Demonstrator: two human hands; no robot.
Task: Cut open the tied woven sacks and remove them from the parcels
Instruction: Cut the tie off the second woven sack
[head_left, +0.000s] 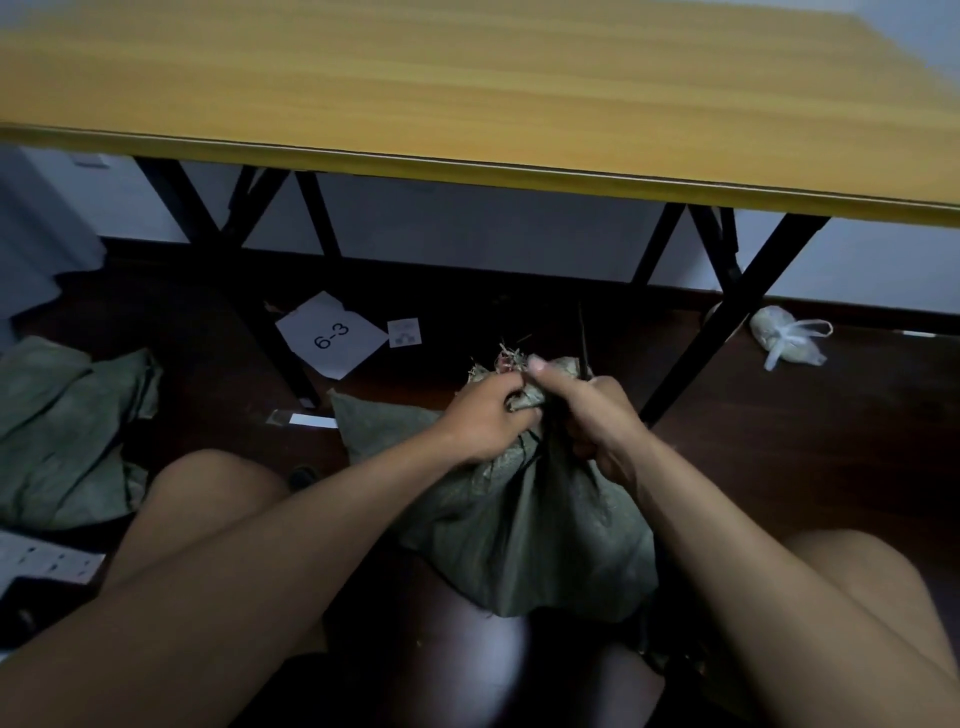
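Observation:
A green woven sack (540, 525) stands on the dark floor between my knees, its neck bunched and tied at the top (511, 364), with frayed strands sticking out. My left hand (485, 421) grips the bunched neck from the left. My right hand (597, 421) holds a thin dark tool, scissors or a blade (583, 343), whose tip points up beside the knot, and its thumb presses on the neck. What the sack holds is hidden.
A yellow wooden table (467, 93) on black folding legs stands just ahead. An empty green sack (62, 431) lies at the left. A paper marked 6-3 (332, 335) and a small white tied bag (787, 335) lie on the floor.

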